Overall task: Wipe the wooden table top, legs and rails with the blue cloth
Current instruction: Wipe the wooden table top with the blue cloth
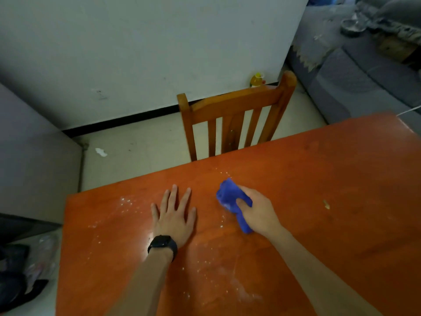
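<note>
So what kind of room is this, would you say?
Probably a home dining or living area: a wooden table with a slatted chair at its far edge, and a grey sofa beyond.

One head-worn view — high and close, tilted forward and down over the wooden table (319,201) toward the wall (159,53).

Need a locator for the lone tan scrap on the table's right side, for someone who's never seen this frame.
Start at the orange wooden table, then find the right hand gripping the blue cloth. Look further right over bare wood: the tan scrap lies there alone. It is one longish yellowish bit, unlike the fine white specks scattered near the left hand.
</note>
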`<state>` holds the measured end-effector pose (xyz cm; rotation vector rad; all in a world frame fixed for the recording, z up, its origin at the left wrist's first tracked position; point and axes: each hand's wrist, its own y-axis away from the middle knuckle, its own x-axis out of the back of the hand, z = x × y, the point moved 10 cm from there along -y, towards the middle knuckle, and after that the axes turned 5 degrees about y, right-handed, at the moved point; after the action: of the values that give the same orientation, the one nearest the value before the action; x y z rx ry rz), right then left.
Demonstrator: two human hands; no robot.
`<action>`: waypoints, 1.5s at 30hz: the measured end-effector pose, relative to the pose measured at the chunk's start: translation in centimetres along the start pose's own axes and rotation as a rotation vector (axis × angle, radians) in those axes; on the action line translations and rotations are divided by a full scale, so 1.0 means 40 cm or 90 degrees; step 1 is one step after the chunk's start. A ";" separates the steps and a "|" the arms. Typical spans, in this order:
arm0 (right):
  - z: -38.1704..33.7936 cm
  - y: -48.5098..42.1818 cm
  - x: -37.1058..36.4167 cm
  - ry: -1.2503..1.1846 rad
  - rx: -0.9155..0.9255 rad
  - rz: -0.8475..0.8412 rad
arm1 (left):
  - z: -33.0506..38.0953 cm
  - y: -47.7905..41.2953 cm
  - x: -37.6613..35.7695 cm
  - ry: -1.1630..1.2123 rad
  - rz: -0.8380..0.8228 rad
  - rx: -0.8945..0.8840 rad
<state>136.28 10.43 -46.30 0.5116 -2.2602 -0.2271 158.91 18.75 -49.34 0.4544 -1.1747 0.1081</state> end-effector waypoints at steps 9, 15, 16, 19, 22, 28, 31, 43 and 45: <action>0.053 -0.156 0.150 0.234 -0.114 0.275 | -0.022 -0.013 -0.012 -0.010 0.132 -0.022; -0.143 -0.133 -0.127 0.034 0.088 0.030 | -0.030 -0.011 -0.003 0.025 0.159 -0.028; -0.150 -0.136 -0.124 0.002 0.081 0.047 | -0.031 -0.009 -0.002 0.028 0.157 -0.028; -0.124 -0.152 -0.007 0.067 0.028 0.262 | -0.032 -0.008 0.000 0.037 0.149 -0.030; -0.063 -0.165 0.077 0.165 -0.084 0.336 | -0.029 -0.005 0.005 0.045 0.151 -0.036; -0.172 -0.146 -0.117 0.238 0.087 0.091 | -0.043 -0.005 0.002 0.073 0.161 -0.024; -0.221 -0.135 -0.167 0.116 0.163 -0.050 | -0.040 -0.001 0.003 0.079 0.161 -0.026; 0.019 -0.254 0.126 0.279 -0.131 0.303 | -0.031 -0.012 0.002 0.058 0.167 -0.021; 0.011 -0.255 0.120 0.261 -0.140 0.296 | -0.031 -0.010 0.001 0.057 0.163 -0.019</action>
<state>136.00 -0.83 -46.63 -0.0864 -1.8592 -0.1167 160.11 18.87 -49.78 0.2683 -1.1410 0.3277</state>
